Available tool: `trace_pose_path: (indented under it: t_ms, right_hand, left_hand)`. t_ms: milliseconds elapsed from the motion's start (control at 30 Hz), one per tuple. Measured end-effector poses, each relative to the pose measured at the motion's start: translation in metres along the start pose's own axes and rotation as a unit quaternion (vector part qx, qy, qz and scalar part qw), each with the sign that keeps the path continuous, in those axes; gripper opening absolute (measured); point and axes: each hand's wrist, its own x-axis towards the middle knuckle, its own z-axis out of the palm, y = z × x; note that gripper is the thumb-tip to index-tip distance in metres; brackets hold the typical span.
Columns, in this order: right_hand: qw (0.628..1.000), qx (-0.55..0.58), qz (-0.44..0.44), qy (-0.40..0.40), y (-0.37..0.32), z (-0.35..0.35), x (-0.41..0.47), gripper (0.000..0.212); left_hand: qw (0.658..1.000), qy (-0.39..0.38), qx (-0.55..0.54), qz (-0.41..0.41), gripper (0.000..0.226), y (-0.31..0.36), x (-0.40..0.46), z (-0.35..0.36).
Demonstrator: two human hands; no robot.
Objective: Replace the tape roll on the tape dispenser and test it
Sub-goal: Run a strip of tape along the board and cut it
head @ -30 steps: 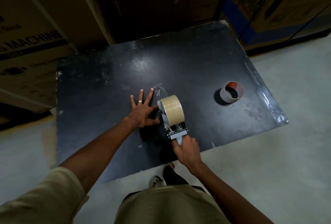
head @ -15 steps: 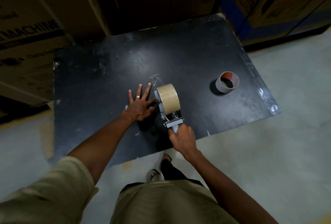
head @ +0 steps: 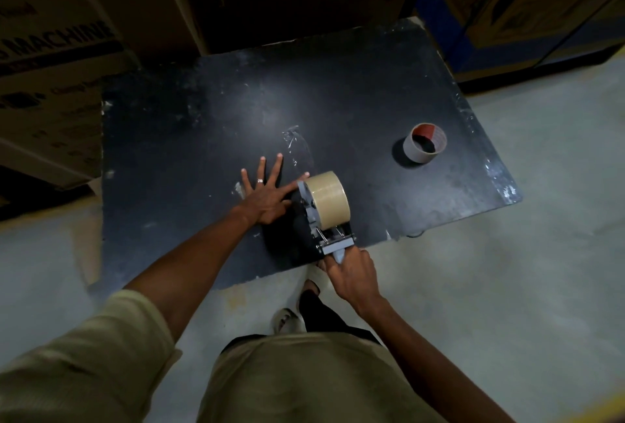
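Observation:
A grey tape dispenser (head: pixel 316 219) carries a full tan tape roll (head: pixel 327 197) and rests on the black table (head: pixel 189 125) near its front edge. My right hand (head: pixel 351 274) is closed around the dispenser's handle, just past the table edge. My left hand (head: pixel 267 194) lies flat on the table with fingers spread, its forefinger touching the dispenser's far side. A clear strip of tape (head: pixel 296 148) is stuck to the table beyond the dispenser. An empty tape core (head: pixel 424 142), grey outside and red inside, stands at the table's right.
Cardboard boxes (head: pixel 57 50) stack behind and left of the table, and more boxes (head: pixel 507 0) stand at the back right. Pale concrete floor (head: pixel 507 287) surrounds the table. My foot (head: pixel 285 319) is under the front edge.
The dispenser has been drawn back toward me, closer to the table's front edge, leaving a longer clear strip on the table. My left hand stays pressed flat beside it.

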Motion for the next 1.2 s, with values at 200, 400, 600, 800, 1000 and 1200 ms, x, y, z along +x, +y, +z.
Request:
trace_pose_path:
  t_ms: [200,400,600,800,1000,1200]
  right_hand:
    - [1.000,0.001,0.018,0.014,0.022,0.004,-0.024,0.030]
    - [0.999,0.000,0.001,0.032,0.030,0.004,-0.045,0.030]
    - [0.998,0.049,-0.027,0.022,0.033,0.002,-0.045,0.034]
    - [0.987,0.153,-0.036,0.016,0.037,0.009,-0.044,0.016]
    - [0.981,0.174,-0.063,0.051,0.019,0.007,-0.054,0.020]
    - [0.980,0.176,-0.077,0.043,0.024,0.007,-0.054,0.016]
  left_hand:
    - [1.000,0.000,0.008,0.017,0.079,0.011,-0.027,0.011]
    - [0.999,-0.001,0.026,0.030,0.067,0.027,-0.055,0.033]
    - [0.999,0.029,0.013,0.036,0.094,0.035,-0.077,0.053]
    - [1.000,0.011,-0.009,0.018,0.113,0.043,-0.101,0.059]
    - [0.999,0.003,-0.033,-0.010,0.113,0.051,-0.107,0.059]
    - [0.999,-0.026,-0.008,-0.022,0.118,0.049,-0.106,0.052]
